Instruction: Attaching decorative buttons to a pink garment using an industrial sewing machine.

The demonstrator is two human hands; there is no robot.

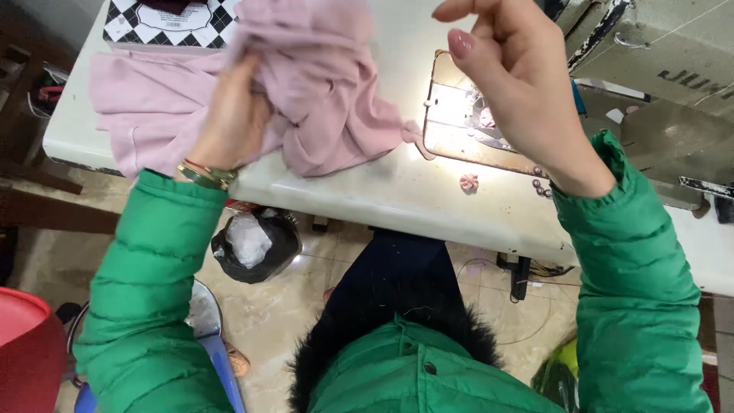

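Note:
A bundle of pale pink fabric (321,99) lies bunched on the white sewing table (397,191) and is lifted at its left part. My left hand (233,115) grips that fabric from below, fingers buried in the folds. Raised above the shiny metal needle plate (459,122), my right hand (520,69) has its fingers curled and pinched together; whether a thread is between them I cannot tell. A small pink fabric flower (469,182) sits on the table just in front of the plate. Both arms wear green padded sleeves.
The sewing machine body (657,69) stands at the right. A black-and-white checked box (164,23) rests at the table's far left. Under the table are a black bag with white scraps (256,245), a red tub (27,344) and a blue stool (218,359).

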